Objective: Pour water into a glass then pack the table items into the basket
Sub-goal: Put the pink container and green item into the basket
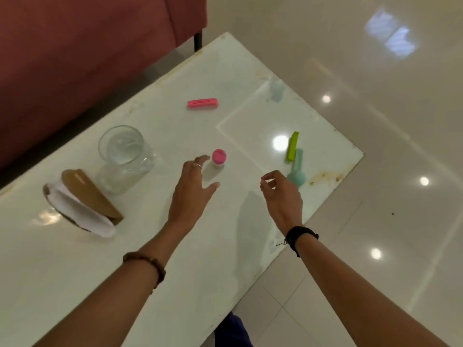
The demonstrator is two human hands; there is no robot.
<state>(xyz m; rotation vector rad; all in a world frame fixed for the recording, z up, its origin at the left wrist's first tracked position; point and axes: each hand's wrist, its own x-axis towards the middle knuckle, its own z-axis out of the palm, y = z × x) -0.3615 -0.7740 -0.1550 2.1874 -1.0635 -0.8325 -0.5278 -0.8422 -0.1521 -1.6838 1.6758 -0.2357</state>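
Dim, soft blur, ceiling-light glare on table (175, 246)

head-worn view, looking steeply down, close over table (225, 246)

left hand (194, 182): fingers spread, empty | right hand (281, 194): fingers curled, apparently empty

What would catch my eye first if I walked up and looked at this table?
Probably the two bare hands over the white table: the left hand spreads open toward a small pink-capped bottle, and the right hand hovers with fingers curled. Next, the clear glass jar at left, and the pink clip farther back.
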